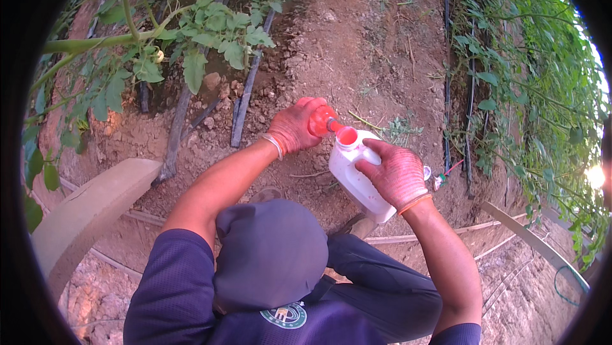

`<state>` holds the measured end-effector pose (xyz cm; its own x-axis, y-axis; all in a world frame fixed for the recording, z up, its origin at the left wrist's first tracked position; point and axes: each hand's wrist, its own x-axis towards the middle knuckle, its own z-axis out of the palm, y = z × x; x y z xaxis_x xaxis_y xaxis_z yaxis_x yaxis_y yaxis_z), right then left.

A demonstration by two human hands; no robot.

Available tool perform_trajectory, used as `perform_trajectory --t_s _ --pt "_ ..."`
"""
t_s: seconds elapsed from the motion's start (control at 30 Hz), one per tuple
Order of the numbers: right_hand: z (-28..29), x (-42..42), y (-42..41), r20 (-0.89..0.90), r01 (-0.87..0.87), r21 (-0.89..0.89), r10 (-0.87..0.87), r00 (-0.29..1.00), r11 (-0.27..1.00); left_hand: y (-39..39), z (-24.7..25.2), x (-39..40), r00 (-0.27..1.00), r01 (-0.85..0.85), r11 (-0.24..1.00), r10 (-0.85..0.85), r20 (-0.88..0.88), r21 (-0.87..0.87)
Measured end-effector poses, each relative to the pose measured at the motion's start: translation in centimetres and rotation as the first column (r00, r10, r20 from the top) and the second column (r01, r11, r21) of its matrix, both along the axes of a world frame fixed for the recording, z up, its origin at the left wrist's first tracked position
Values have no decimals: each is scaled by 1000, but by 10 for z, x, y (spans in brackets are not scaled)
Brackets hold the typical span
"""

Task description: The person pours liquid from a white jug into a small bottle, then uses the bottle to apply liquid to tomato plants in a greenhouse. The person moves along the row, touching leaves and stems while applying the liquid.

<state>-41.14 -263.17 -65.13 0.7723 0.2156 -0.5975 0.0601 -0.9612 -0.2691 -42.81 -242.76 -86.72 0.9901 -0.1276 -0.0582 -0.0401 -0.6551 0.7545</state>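
My left hand, in a pink-stained knit glove, grips a small clear bottle of red liquid. The bottle is tipped to the right, and red liquid runs from its neck to the open mouth of a white plastic jug. Red shows inside the jug's mouth, and small red spots dot its side. My right hand, also in a stained glove, is closed around the jug's handle. Just right of this hand, a white cap and a small green-and-white piece with a red tube lie on the soil.
Tomato plants reach in from the upper left, and dense green vines line the right. Black drip hoses run along the soil. A pale curved beam stands at the left, and a pale board at the lower right.
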Motion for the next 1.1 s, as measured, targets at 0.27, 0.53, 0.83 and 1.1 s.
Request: perform_trajectory --t_s 0.27,0.53,0.83,1.1 --pt "1 0 4 -1 -5 -9 5 1000 1000 2 -6 1 1000 12 1000 -12 18 -8" --pt "-2 3 2 -3 -3 4 3 1000 1000 3 8 4 996 42 999 -44 -74 -16" --pt "-4 3 1 -1 -7 0 7 1000 1000 0 4 4 1000 26 1000 -26 -11 -12" --pt "0 3 4 -10 -8 0 8 1000 1000 0 5 5 998 53 999 -53 -31 -3"
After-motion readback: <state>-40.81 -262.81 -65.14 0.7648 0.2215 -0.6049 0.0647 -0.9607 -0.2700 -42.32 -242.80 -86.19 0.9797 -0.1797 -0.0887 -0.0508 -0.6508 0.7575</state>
